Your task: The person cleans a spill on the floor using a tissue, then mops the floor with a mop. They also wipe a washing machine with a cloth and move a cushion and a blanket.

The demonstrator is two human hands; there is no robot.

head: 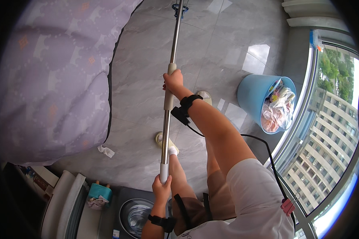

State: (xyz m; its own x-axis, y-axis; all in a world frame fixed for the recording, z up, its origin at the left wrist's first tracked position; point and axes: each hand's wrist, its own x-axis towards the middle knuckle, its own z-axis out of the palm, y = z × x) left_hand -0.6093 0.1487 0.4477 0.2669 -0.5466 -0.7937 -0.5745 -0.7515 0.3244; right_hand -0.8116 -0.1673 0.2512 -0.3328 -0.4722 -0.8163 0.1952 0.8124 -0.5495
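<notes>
A long steel pole [175, 41], like a mop handle, runs up the middle of the view over the floor. My right hand [174, 80] is wrapped around its beige grip sleeve [168, 100]. Lower down, my left hand [161, 189] holds the white end piece [164, 169] of the pole, thumb along its side. A blue fitting [176, 12] shows near the pole's far end; whatever lies beyond it is cut off by the top edge. Both wrists wear black straps, and a black cable [261, 140] runs beside my right arm.
A bed with a lilac cover [56, 77] borders the left. To the right, a light blue bin [252, 95] full of crumpled plastic stands by the window [320, 143]. A white tissue [106, 151] lies on the grey tiles [143, 74]. A teal container [100, 192] and a round glass door [136, 215] are below.
</notes>
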